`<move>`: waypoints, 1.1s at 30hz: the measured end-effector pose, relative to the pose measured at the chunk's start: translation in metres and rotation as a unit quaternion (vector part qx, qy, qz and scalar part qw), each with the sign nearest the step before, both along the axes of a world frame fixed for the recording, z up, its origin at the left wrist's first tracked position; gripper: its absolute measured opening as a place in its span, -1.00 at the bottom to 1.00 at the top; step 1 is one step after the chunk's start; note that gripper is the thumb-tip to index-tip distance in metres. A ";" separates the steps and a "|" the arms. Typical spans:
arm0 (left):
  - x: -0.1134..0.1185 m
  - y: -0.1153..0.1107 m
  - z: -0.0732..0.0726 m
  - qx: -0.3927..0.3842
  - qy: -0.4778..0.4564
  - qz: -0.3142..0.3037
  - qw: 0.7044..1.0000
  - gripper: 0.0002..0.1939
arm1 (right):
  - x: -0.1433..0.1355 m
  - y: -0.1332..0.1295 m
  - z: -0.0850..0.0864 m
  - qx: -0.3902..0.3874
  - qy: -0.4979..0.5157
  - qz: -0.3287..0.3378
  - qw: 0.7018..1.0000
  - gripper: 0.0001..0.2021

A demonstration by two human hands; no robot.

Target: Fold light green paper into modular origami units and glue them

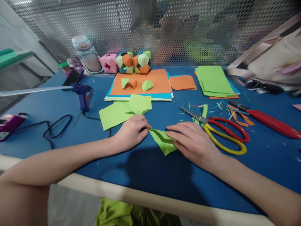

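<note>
A folded green paper (pixel 164 143) lies between my hands over the blue table (pixel 155 171). My left hand (pixel 133 132) pinches its left corner between thumb and fingers. On its right part rests my right hand (pixel 191 141), with the fingers close together over the paper and the thumb hidden. Just beyond my left hand are creased green sheets (pixel 115 114). Red and yellow handled scissors (pixel 221 131) lie right beside my right hand, amid thin paper scraps (pixel 205 110).
Behind are stacked orange sheets (pixel 162 82), folded paper balls (pixel 125 62), a bottle (pixel 88 56) and green sheets (pixel 213 80). A glue gun (pixel 81 95) with a cable stands left. Red-handled pliers (pixel 272 122) lie right. A perforated metal panel (pixel 178 37) closes the back.
</note>
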State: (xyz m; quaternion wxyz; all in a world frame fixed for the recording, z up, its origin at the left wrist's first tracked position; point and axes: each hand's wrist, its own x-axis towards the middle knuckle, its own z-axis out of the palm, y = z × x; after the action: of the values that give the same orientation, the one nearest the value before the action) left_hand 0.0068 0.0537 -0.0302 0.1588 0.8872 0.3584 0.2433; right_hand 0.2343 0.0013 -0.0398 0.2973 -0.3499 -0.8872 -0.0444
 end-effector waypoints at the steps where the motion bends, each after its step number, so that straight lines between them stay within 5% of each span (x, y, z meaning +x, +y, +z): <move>1: 0.000 0.000 0.000 0.004 0.000 -0.001 1.000 -0.83 | -0.001 0.000 0.000 0.003 -0.003 -0.002 1.000 -0.81; 13: 0.001 -0.001 0.008 -0.026 0.009 -0.006 1.000 -0.85 | -0.004 -0.005 0.008 -0.021 -0.025 0.050 0.998 -0.74; 19: 0.001 0.000 0.007 -0.039 0.004 -0.010 0.999 -0.83 | -0.005 -0.004 0.003 -0.002 -0.044 0.046 0.998 -0.70; 26: 0.002 -0.004 0.009 -0.006 0.012 -0.019 1.000 -0.81 | -0.007 -0.003 0.000 -0.074 -0.007 0.008 0.997 -0.80; 33: 0.004 -0.032 0.030 0.063 0.110 -0.154 0.980 -0.84 | -0.006 -0.003 -0.002 -0.104 -0.009 -0.014 0.994 -0.82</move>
State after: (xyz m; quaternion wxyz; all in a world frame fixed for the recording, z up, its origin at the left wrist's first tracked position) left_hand 0.0107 0.0216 -0.0007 0.0977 0.9613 0.2171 0.1391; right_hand 0.2287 -0.0013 -0.0418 0.2509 -0.3912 -0.8845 0.0411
